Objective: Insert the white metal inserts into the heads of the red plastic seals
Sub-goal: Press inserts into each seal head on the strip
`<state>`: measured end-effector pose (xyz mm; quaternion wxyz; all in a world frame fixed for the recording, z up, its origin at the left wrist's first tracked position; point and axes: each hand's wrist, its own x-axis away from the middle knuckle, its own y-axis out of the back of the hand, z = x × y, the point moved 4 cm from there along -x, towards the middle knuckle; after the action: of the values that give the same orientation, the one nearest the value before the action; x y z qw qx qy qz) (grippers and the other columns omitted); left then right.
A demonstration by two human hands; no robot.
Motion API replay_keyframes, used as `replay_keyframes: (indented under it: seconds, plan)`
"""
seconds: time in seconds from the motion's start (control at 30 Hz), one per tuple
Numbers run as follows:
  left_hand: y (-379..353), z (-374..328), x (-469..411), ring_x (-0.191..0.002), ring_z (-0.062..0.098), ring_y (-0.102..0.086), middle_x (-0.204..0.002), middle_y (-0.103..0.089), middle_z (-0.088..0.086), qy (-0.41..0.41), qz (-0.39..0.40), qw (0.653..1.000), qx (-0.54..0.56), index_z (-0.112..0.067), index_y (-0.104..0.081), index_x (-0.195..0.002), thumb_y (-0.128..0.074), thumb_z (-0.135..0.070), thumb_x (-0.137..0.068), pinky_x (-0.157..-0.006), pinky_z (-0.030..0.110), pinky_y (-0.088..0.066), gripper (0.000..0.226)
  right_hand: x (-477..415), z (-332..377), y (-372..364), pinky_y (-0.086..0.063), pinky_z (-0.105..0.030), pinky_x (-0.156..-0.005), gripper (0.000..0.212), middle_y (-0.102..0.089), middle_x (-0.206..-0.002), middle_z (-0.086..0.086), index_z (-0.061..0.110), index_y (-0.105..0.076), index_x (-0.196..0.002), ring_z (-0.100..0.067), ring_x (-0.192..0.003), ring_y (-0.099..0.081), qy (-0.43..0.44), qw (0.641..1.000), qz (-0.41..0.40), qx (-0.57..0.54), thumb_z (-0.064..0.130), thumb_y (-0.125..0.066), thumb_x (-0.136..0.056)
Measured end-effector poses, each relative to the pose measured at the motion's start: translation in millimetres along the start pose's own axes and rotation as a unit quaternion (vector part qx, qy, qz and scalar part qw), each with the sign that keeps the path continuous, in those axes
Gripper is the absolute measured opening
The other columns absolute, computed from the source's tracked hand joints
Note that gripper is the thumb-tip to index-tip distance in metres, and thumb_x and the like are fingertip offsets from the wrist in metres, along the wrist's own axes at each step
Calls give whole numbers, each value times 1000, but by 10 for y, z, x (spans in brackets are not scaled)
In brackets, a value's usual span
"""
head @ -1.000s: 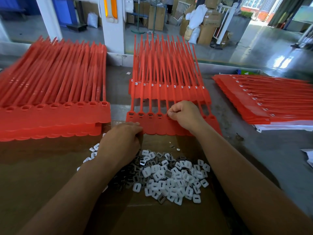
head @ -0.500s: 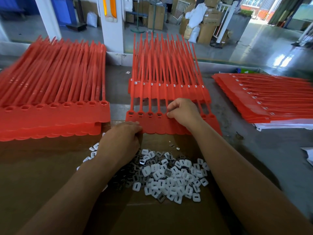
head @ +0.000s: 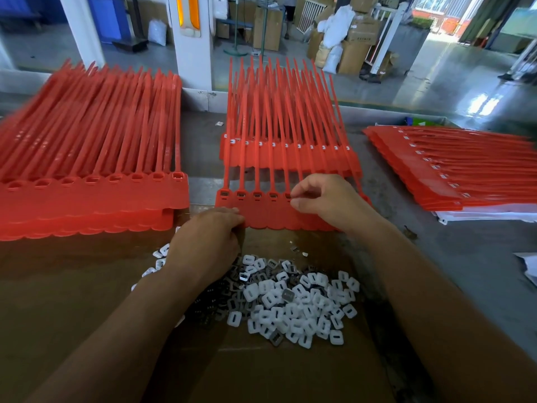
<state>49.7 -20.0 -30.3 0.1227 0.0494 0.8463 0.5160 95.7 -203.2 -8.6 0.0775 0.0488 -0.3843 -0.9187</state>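
Note:
A strip of joined red seals (head: 263, 212) lies in front of me, tails pointing away. Its four leftmost heads (head: 248, 195) hold inserts. My right hand (head: 328, 199) hovers over the fifth head, thumb and forefinger pinching a small insert there. My left hand (head: 209, 239) sits at the strip's near left edge, fingers curled onto that edge. A loose pile of white and grey metal inserts (head: 293, 298) lies on brown cardboard (head: 87, 286) just below both hands.
A tall stack of red seal strips (head: 87, 199) with empty heads fills the left. Behind the working strip lies a stack with inserts in its heads (head: 290, 158). Another red stack (head: 450, 175) lies at the right on the grey table (head: 465, 271).
My right hand has shifted slightly right along the row of heads and its pinching fingers have lifted a little. My left hand has stayed at the strip's near edge.

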Motion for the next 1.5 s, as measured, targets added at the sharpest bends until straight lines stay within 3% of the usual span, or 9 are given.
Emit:
replay_keyframes:
  seconds: [0.17,0.33,0.53,0.77,1.0,1.13,1.37,1.5]
  plan:
    - [-11,12,-8,-131,11,-37,-141,-44,-5,15,5,1000,3,-17,-53,-128,-40,-4,-88,-109,28,-28,44,252,90,-96,-43,-10,-66,13,-63,-82,15,30,-62,-80,8,-74,-57,18,985,157,71,19,-70,-80]
    - [-16,17,-8,-131,10,-37,-140,-44,-6,15,2,1000,5,-18,-53,-128,-41,-3,-87,-110,28,-28,45,309,116,-152,-43,-7,-63,18,-63,-77,17,32,-62,-75,8,-71,-57,16,978,172,117,18,-71,-79]
    - [-20,24,-12,-130,10,-38,-140,-44,-6,9,-3,1000,1,-17,-53,-128,-41,-3,-87,-108,25,-26,45,336,180,-195,-45,-21,-75,6,-53,-76,18,24,-63,-82,-2,-78,-54,25,958,169,233,22,-68,-82]
    - [-22,19,-18,-131,9,-37,-141,-44,-6,7,0,1000,-2,-17,-53,-128,-41,-3,-87,-108,24,-25,45,395,191,-229,-33,-23,-72,11,-43,-87,12,24,-48,-84,-7,-85,-42,50,940,188,279,21,-57,-89]
    - [-17,9,-17,-131,10,-37,-141,-44,-6,9,1,1000,-2,-17,-53,-128,-41,-4,-88,-107,25,-26,44,439,164,-229,-39,-22,-73,10,-51,-87,11,22,-50,-86,-7,-85,-49,41,958,181,218,16,-57,-90]
    - [-17,15,-16,-131,10,-37,-141,-43,-6,10,3,1000,-1,-17,-53,-128,-41,-3,-88,-107,24,-26,44,392,143,-164,-42,-17,-71,17,-54,-83,16,27,-53,-76,-2,-81,-52,34,970,175,163,15,-59,-88]
    - [-14,10,-15,-131,11,-36,-142,-42,-6,12,7,1000,2,-17,-53,-128,-40,-2,-87,-107,26,-27,46,140,46,34,-34,-12,-59,24,-54,-77,18,30,-54,-73,5,-73,-49,1,997,28,68,13,-57,-90]
    - [-6,7,-10,-132,11,-36,-142,-42,-5,5,6,1000,2,-17,-53,-128,-40,-1,-87,-107,26,-27,46,-42,-63,39,-33,-16,-58,18,-54,-80,10,24,-56,-76,-3,-72,-48,-30,997,-10,65,13,-55,-91]
